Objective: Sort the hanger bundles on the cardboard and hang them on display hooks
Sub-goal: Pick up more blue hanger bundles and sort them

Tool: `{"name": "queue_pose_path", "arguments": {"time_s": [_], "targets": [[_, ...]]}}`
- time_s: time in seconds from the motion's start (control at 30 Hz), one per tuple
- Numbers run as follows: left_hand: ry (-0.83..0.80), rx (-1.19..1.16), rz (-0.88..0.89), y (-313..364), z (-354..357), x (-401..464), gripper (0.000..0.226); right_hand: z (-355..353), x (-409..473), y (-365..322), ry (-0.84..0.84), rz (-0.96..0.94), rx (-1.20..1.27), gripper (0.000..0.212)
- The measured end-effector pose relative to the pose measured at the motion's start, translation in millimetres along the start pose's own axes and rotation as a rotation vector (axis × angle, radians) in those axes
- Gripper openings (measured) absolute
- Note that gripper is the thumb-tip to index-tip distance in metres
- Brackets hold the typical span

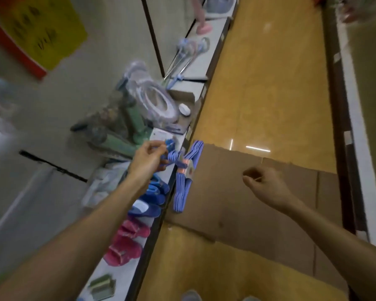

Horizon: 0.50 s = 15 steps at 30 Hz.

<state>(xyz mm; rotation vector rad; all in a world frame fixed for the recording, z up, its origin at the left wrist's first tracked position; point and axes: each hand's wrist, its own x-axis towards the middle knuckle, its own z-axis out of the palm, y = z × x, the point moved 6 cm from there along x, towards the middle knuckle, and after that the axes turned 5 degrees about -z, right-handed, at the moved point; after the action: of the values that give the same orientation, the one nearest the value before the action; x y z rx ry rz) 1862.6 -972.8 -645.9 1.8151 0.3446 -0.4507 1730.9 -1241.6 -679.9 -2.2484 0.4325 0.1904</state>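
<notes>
So this is a shop aisle with a shiny yellow-orange floor (269,83), shot looking down from the head. A big flattened cardboard sheet (258,203) lies on the floor across the near half of the aisle, reaching from the low shelf on the left almost to the dark base on the right. That white low shelf (195,70) runs along the left edge of the aisle, from near to far.

On the shelf, going from near to far: pink slippers (126,242), blue slippers (150,200), some green-handled items (122,135) that are too blurry to name, clear plastic-wrapped rings (154,98), and a small open cardboard box (182,101) with a little white round thing in it. Farther off there are long-handled tools (182,59) lying flat.

The blue hanger bundle (182,179) is up off the cardboard at its left edge, right beside the shelf lip, banded in the middle with a tape strip. The left hand (148,161) grips it by the hook end, fingers curled round the blue hooks. The right hand (263,183) hovers over the cardboard, well apart from the bundle, fingers curled in with nothing in them that I can see.

A yellow and red sign (37,29) sits far left, blurry.
</notes>
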Motion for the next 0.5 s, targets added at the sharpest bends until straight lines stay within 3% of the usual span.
{"name": "queue_pose_path", "arguments": {"time_s": [0.17,0.4,0.5], "targets": [[0.036,0.024,-0.014,-88.7,19.3,82.4,0.015,89.7,53.4,79.0,-0.005,0.131,0.253,0.014],[0.061,0.157,-0.03,-187.8,54.3,184.9,0.044,205.4,117.3,161.2,-0.074,0.141,0.274,0.008],[0.089,0.202,-0.001,-211.0,71.1,221.4,0.011,229.7,141.6,190.0,-0.075,0.131,0.269,0.009]]}}
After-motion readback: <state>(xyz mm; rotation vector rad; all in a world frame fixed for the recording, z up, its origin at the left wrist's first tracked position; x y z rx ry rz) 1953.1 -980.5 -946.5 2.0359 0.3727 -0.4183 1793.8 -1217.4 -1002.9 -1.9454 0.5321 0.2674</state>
